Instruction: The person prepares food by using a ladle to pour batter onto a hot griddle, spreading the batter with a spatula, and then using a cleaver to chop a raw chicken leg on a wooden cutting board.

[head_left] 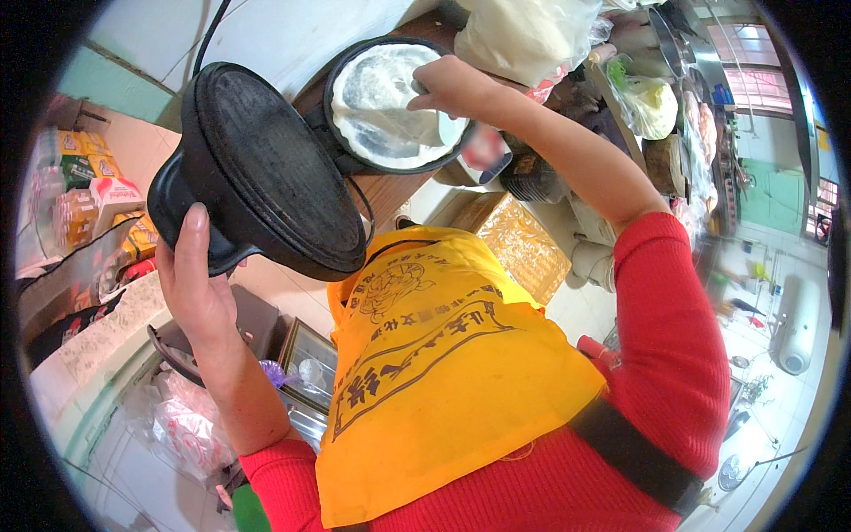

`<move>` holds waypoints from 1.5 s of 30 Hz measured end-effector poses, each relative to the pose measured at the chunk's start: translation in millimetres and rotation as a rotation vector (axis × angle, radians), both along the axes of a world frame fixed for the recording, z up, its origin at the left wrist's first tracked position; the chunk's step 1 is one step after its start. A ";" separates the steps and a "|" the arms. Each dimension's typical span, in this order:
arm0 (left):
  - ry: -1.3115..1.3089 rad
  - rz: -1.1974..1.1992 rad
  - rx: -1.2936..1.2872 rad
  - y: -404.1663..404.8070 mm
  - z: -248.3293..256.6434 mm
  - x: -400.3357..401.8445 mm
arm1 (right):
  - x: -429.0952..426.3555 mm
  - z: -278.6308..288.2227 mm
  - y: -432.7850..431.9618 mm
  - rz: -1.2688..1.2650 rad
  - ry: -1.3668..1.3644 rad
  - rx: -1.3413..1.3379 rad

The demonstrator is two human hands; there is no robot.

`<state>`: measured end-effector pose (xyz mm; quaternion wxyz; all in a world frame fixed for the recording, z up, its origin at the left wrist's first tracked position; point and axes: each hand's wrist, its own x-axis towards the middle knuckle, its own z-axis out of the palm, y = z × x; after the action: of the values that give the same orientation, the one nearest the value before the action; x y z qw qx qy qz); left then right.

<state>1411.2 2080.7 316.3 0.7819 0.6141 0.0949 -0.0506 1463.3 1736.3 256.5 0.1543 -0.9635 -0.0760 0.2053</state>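
A round black electric griddle with two hinged plates stands before me. Its upper plate (279,166) is raised and leans to the left, and my left hand (199,286) grips the handle on its outer side. White batter (369,93) coats the lower plate (330,110) unevenly, thicker around the rim and thin enough in places to show the dark surface. Over the right part of that batter, my right hand (455,86) holds a pale scraper (435,130), whose flat blade appears to touch the batter. The fingers hide part of the scraper.
The griddle rests on a brown wooden surface (392,189). Behind my right hand is a large translucent bag of pale contents (528,40). A yellow patterned box (522,246) and a stack of dark containers (532,176) sit lower right. The black power cord (209,36) runs up the tiled wall.
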 end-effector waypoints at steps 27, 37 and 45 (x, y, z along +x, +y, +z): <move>-0.724 -0.148 0.914 28.3 -21.2 -11.3 | 66.6 -11.6 9.2 0.044 0.296 0.413; -0.165 0.117 0.298 13.3 -12.2 -15.2 | 78.1 -46.6 -18.9 -0.047 0.681 0.623; -0.189 0.158 0.249 23.4 -26.5 -17.1 | 90.0 -67.6 5.2 0.023 0.751 0.700</move>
<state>1394.1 2104.0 289.8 0.7069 0.6987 0.0747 0.0812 1553.3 1741.6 188.9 0.4819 -0.7131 -0.0903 0.5011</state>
